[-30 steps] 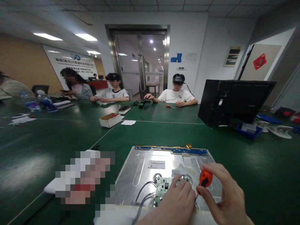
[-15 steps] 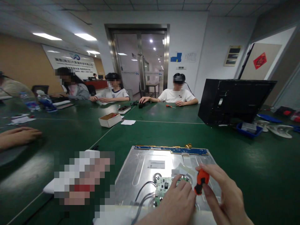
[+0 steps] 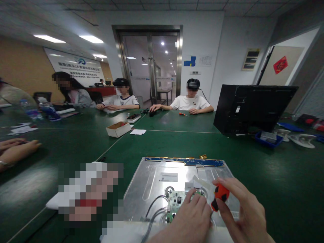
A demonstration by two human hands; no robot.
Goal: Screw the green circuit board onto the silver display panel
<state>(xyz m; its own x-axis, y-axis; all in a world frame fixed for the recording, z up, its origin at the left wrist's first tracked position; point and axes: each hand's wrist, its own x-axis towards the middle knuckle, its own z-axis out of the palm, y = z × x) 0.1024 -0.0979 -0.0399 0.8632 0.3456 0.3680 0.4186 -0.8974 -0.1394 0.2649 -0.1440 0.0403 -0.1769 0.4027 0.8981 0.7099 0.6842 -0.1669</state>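
A metal panel (image 3: 149,199) lies on the green table, with a blue circuit strip (image 3: 184,161) along its far edge. On its near part is a green circuit board (image 3: 174,202) with dark cables at its left. My left hand (image 3: 191,212) rests over the board's right side, fingers bent and close together; whatever its fingertips hold is hidden. Just right of it, my right hand (image 3: 243,209) pinches an orange and black screwdriver handle (image 3: 220,195) between thumb and fingers. The handle tilts, its lower end near my left hand; its tip is hidden.
A black monitor (image 3: 253,108) and a blue tray (image 3: 269,140) stand at the right. An open box (image 3: 118,129) and papers (image 3: 138,132) lie beyond the panel. Co-workers sit around the table; another person's hands (image 3: 20,150) are at the left.
The orange handle has turned in my right hand and shifted slightly right. My left hand has barely moved. At the left, the other person's hands have shifted, and both now show.
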